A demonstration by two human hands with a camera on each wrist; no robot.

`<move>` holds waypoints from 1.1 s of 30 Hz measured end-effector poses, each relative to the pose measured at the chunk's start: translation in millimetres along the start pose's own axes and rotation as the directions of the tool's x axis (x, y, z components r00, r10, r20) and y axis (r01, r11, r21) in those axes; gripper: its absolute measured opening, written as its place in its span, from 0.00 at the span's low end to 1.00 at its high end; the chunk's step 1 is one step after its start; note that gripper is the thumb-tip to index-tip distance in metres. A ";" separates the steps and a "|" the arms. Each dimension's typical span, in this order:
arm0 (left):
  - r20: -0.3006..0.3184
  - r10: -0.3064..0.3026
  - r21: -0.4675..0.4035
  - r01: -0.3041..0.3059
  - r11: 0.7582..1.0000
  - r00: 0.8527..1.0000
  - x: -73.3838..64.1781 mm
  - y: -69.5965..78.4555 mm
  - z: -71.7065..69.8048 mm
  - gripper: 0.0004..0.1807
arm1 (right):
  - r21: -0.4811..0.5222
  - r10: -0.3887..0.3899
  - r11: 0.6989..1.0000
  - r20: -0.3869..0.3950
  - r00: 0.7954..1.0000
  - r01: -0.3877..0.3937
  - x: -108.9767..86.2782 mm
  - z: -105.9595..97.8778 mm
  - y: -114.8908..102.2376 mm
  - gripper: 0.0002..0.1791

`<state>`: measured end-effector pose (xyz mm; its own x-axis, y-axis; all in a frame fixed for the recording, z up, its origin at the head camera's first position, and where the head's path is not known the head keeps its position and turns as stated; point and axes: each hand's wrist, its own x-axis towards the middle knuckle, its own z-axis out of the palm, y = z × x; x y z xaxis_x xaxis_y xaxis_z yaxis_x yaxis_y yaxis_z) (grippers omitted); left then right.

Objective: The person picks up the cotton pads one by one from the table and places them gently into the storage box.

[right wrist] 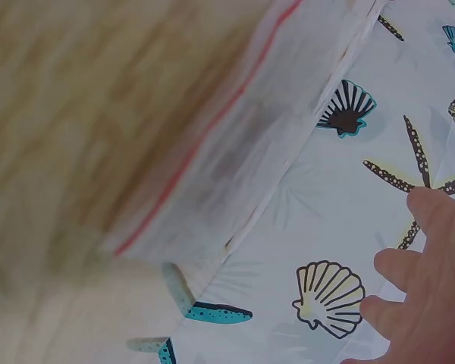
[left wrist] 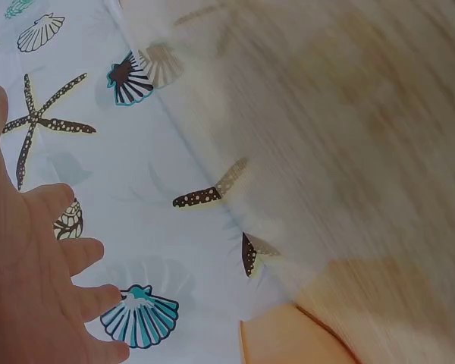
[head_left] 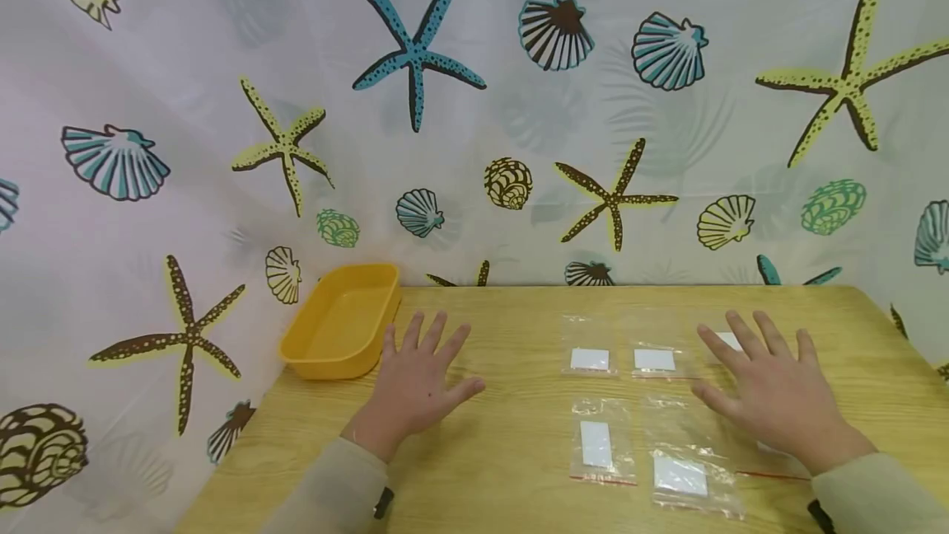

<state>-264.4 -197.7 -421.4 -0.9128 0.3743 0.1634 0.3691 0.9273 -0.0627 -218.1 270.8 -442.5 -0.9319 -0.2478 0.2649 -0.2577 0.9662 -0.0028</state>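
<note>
My left hand (head_left: 415,390) is spread above the wooden table (head_left: 504,435), fingers straight and palm down, holding nothing. Just beyond its fingertips and to the left stands a yellow plastic tub (head_left: 337,361). Over on the right, my right hand (head_left: 778,394) is spread the same way, with nothing in its grasp. It partly covers small clear zip bags, each with a white card (head_left: 730,340) inside. Left of it lie more of these, among them one zip bag (head_left: 621,423) with a red seal line. In the right wrist view a red-lined zip bag (right wrist: 205,167) shows blurred.
A white curtain (head_left: 460,188) printed with starfish and shells hangs behind the table and along its left side. The bags lie in rough rows on the right half. In the left wrist view the tub (left wrist: 288,337) edges in at the bottom.
</note>
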 end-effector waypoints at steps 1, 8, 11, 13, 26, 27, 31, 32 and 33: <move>-0.002 0.003 -0.002 -0.003 1.000 1.000 -0.2 0.0 -0.4 0.53 | -0.002 -0.002 1.000 0.002 1.000 0.002 -0.3 0.2 0.4 0.45; -0.013 0.016 0.000 -0.016 1.000 1.000 -0.9 -0.6 -4.3 0.52 | -0.011 0.004 1.000 0.010 1.000 -0.004 -2.1 1.0 2.2 0.46; -0.011 0.014 -0.007 -0.014 1.000 1.000 -2.3 -1.4 -5.8 0.51 | -0.009 0.004 1.000 0.018 1.000 -0.003 -2.1 0.8 1.3 0.46; -0.010 0.012 0.000 -0.012 1.000 1.000 -3.1 -1.9 -6.0 0.51 | -0.007 0.000 1.000 0.027 1.000 0.000 -2.4 0.6 0.4 0.45; -0.020 0.006 0.029 -0.005 1.000 1.000 -3.2 -9.4 -0.6 0.51 | -0.057 -0.047 0.997 -0.022 0.999 0.046 -7.2 1.4 4.1 0.44; -0.019 0.005 0.029 -0.004 1.000 1.000 -3.4 -10.5 0.3 0.51 | -0.057 -0.049 0.997 -0.025 0.998 0.047 -7.7 1.7 4.3 0.44; -0.021 0.000 0.023 0.001 1.000 1.000 -3.9 -15.9 2.0 0.49 | -0.051 -0.051 0.997 -0.035 0.998 0.049 -8.8 3.2 4.5 0.43; -0.023 -0.002 0.024 0.003 1.000 1.000 -4.0 -17.7 2.8 0.49 | -0.048 -0.052 0.998 -0.035 0.998 0.051 -8.9 3.5 4.3 0.44; -0.023 -0.006 0.025 0.006 1.000 1.000 -4.2 -19.7 3.2 0.50 | -0.045 -0.053 0.998 -0.034 0.998 0.052 -9.1 3.8 4.1 0.44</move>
<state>-268.5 -217.5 -424.0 -0.9106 0.3690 0.1863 0.3589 0.9294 -0.0865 -211.7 276.7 -448.6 -0.9076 -0.2964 0.2974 -0.2940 0.9543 0.0539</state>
